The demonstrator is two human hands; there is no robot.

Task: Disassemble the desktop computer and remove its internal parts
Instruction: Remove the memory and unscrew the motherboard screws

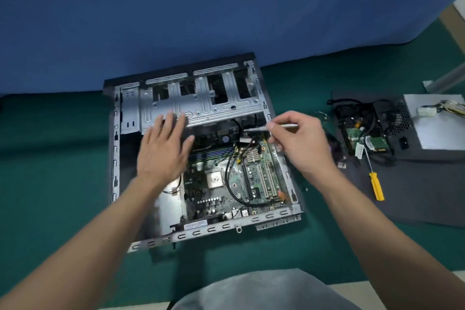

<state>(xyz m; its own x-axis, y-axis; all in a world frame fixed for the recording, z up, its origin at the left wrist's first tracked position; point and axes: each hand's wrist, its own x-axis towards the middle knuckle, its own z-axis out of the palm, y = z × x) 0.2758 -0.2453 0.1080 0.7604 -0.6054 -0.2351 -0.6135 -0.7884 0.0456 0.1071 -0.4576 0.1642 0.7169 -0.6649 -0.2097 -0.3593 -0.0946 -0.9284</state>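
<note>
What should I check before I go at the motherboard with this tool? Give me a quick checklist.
1. Power supply out of the case: ok, it lies on the dark mat at the right.
2. Tool held: ok, the right hand pinches a silver tool, tip pointing into the case.
3. Left hand free: ok, open over the drive cage edge.
4. Cables off the motherboard: not ok, a black cable loops across it.
5. Processor uncovered: ok, bare, no cooler on it.
6. Tip seated on a screw: cannot tell.
</note>
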